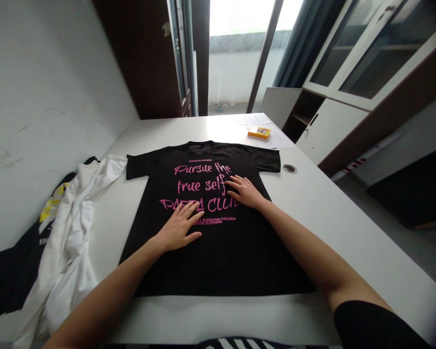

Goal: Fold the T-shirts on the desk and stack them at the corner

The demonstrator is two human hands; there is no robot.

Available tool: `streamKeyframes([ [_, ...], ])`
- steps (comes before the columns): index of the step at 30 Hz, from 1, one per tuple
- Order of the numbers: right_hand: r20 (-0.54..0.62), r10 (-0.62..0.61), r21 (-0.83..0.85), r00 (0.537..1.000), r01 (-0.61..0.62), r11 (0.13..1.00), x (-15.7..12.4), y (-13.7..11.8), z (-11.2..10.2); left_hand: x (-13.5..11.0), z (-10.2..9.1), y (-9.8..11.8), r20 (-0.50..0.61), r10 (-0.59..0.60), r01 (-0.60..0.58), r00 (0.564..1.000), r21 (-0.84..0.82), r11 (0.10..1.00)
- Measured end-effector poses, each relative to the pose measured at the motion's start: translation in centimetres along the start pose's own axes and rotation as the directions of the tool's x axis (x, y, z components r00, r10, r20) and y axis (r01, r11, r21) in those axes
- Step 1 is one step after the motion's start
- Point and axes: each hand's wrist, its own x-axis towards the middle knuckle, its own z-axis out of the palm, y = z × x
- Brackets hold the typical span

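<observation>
Left hand [181, 225]: released, palm down, fingers spread over the lower pink lettering of the black T-shirt [218, 264]. Right hand [245, 192]: likewise unclenched, fingers extended at the right end of the lettering. The T-shirt lies spread, print up, on the white table [349, 232], collar at the far side. Left of it: a crumpled white garment [70, 232], partly over a black garment with yellow print [20, 261]. Beyond the right sleeve: a yellow box [258, 133].
</observation>
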Motion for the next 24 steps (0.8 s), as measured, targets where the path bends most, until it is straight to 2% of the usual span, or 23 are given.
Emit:
streamKeyframes([
  [4,-0.038,0.151,-0.075,0.988,-0.153,0.985,-0.2,3.1,-0.7,0.1,0.1,1.3,0.033,0.039,-0.039,0.999,0.004,0.999],
  [9,-0.084,0.328,-0.1,0.941,-0.335,0.937,-0.9,7.3,-1.4,0.3,0.2,3.3,0.074,0.126,-0.125,0.989,-0.016,0.992],
  [14,-0.104,0.372,-0.067,0.922,-0.38,0.923,-0.8,8.0,-1.0,0.8,-0.1,6.6,0.143,0.23,-0.225,0.963,-0.05,0.973],
  [16,-0.117,0.373,-0.056,0.92,-0.381,0.923,-0.8,7.8,-0.8,1.3,-0.2,8.2,0.177,0.323,-0.313,0.93,-0.085,0.946],
  [20,-0.14,0.359,-0.029,0.923,-0.366,0.93,-0.9,7.7,-0.9,2.6,0.0,11.4,0.203,0.517,-0.489,0.832,-0.173,0.855],
  [24,-0.151,0.344,-0.021,0.927,-0.351,0.936,-1.1,7.6,-1.0,4.0,0.4,14.2,0.184,0.603,-0.574,0.776,-0.191,0.796],
])
